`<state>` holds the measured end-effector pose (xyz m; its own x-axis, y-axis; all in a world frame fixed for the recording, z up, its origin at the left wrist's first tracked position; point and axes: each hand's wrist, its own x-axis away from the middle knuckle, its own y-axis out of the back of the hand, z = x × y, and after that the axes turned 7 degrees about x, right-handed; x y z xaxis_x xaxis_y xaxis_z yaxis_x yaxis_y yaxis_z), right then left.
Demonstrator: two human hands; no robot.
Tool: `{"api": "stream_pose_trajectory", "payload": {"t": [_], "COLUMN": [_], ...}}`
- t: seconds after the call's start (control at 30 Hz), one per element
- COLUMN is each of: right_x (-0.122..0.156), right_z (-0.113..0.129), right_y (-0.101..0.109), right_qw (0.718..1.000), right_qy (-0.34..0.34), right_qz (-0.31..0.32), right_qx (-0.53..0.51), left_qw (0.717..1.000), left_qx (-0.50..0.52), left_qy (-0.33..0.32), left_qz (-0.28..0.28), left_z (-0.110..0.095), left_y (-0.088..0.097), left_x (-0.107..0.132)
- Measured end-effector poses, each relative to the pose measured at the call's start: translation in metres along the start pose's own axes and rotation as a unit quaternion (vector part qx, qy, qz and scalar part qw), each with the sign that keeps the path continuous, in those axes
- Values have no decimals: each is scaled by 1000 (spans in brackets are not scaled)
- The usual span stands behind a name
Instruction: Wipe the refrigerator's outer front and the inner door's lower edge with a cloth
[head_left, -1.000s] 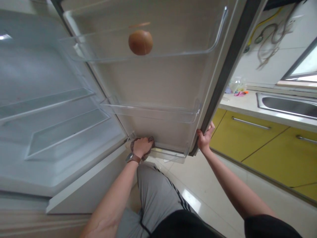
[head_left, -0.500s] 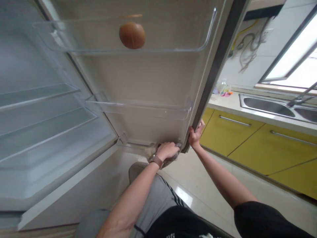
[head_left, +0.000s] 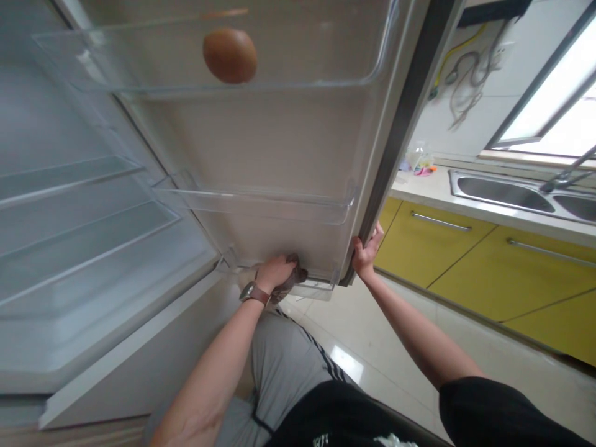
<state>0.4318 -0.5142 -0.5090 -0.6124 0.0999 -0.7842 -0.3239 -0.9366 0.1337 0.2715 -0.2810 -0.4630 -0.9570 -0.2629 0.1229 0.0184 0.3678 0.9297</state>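
Note:
My left hand (head_left: pixel 275 273), with a watch on its wrist, is closed on a crumpled brown cloth (head_left: pixel 289 282) at the bottom shelf (head_left: pixel 321 288) of the open fridge door (head_left: pixel 261 146). Part of the cloth hangs over that clear shelf's front. My right hand (head_left: pixel 367 251) grips the door's outer edge near its lower corner, the thumb on the inner side. Above, a clear middle shelf (head_left: pixel 261 205) spans the door. A brown egg (head_left: pixel 230 55) shows through the upper clear shelf (head_left: pixel 316 81).
Fridge interior shelves (head_left: pixel 88 230) are at the left. On the right are yellow cabinets (head_left: pixel 465 254), a counter with a steel sink (head_left: pixel 505 192) and a faucet (head_left: pixel 561 180). Cables (head_left: pixel 470 68) hang on the wall. A window (head_left: pixel 549 105) stands open. My knee is just below the door.
My left hand has moved left along the bottom shelf with the cloth, uncovering the shelf's right end. My right hand keeps its hold on the door edge. The view has shifted slightly.

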Motion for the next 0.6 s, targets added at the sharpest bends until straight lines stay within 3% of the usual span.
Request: {"api": "stream_pose_trajectory", "payload": {"t": [0.17, 0.43, 0.5, 0.6], "right_x": [2, 6, 6, 7], "right_z": [-1, 0, 1, 4], "right_y": [-2, -2, -1, 0], "right_qw": [1000, 1000, 1000, 1000], "right_qy": [-12, -7, 0, 6], "right_qz": [-4, -7, -10, -8], "right_qx": [-20, -16, -2, 6], "left_qw": [996, 976, 980, 998], "left_qx": [-62, -30, -33, -9], "left_qy": [60, 142, 127, 52], "left_qz": [-16, -165, -148, -27], "left_z": [-2, -24, -34, -53], "left_y": [3, 16, 7, -11], "left_x": [0, 0, -2, -7]}}
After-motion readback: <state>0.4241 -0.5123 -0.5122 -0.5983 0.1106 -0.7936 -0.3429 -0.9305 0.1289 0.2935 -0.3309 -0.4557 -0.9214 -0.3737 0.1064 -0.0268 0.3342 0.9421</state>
